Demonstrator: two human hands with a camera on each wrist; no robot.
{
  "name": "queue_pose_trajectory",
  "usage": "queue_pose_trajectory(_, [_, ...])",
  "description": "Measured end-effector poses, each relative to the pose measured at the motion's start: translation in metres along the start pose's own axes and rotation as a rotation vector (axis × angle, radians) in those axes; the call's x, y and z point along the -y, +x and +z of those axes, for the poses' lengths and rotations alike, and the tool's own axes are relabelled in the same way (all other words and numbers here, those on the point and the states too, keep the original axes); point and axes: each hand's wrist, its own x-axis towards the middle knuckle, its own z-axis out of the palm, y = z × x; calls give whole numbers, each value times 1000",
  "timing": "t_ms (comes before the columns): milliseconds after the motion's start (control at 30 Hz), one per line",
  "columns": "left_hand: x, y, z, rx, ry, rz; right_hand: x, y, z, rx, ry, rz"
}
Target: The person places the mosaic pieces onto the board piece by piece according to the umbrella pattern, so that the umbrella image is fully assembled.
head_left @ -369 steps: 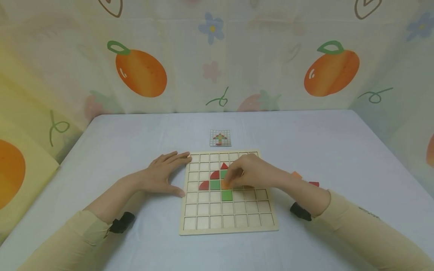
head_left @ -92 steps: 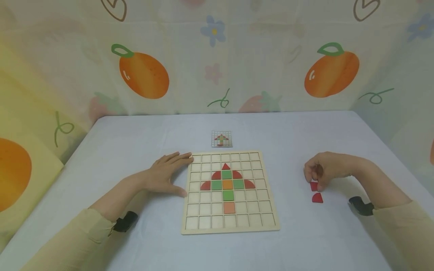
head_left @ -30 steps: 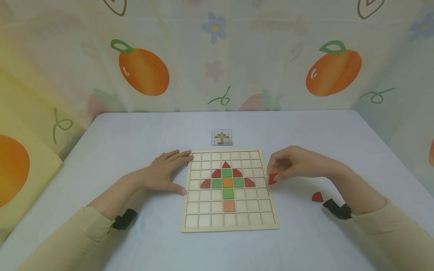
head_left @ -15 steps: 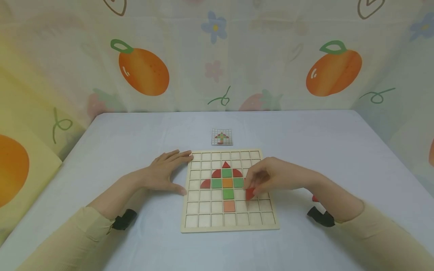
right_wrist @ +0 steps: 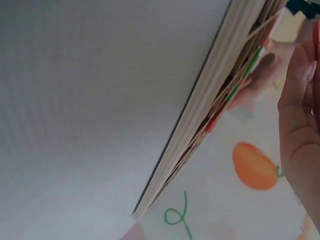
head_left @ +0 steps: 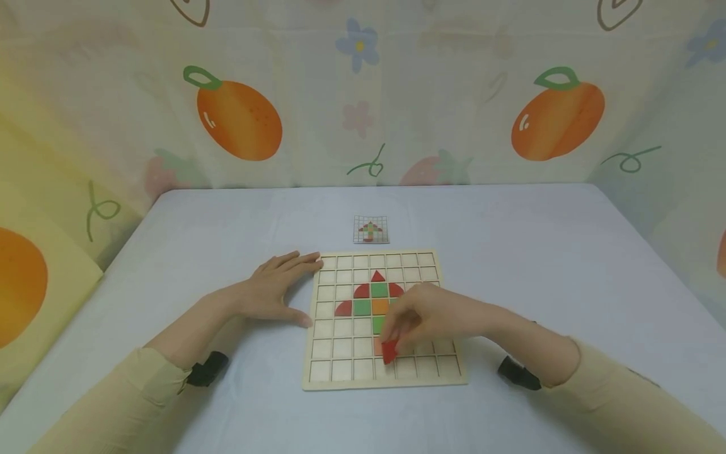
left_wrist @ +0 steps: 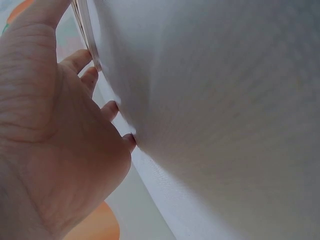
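My left hand (head_left: pixel 272 293) lies with fingers spread at the left edge of a wooden grid board (head_left: pixel 386 385), fingertips and thumb at its rim. Over the lower middle of the board, my right hand (head_left: pixel 431 315) pinches a red tile (head_left: pixel 389 352), tilted and partly covering a salmon square tile (head_left: pixel 377 346). Above these on the board show a red triangle (head_left: pixel 377 276), red quarter-circles (head_left: pixel 343 308), green squares (head_left: pixel 362 308) and an orange square (head_left: pixel 379 306). Tiles on the right side are partly hidden by my right hand. The right wrist view shows the red tile (right_wrist: pixel 315 40) edge-on.
A small card (head_left: pixel 371 229) with a coloured grid picture lies behind the board. White cloth (head_left: pixel 510 239) covers the table, and a fruit-patterned curtain (head_left: pixel 442 113) hangs at the back. Dark wrist cameras (head_left: pixel 208 369) sit under both sleeves.
Since earlier, the salmon square has come onto the board. My right hand has picked up the red tile from the table at right and carried it left over the board. My left hand stays put.
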Motion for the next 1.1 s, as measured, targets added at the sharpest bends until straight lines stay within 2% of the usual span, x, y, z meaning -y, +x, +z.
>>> queue_pose_trajectory(233, [-1,-1,0,0,-5,-2,4,5,12,36,-26,48])
queue_pose_trajectory(633, [-3,-1,0,2,-5,-8,6,8,21,37,-68,93])
queue_pose_trajectory(1100, [-3,-1,-1,0,0,-6,6,8,20,24,-122,82])
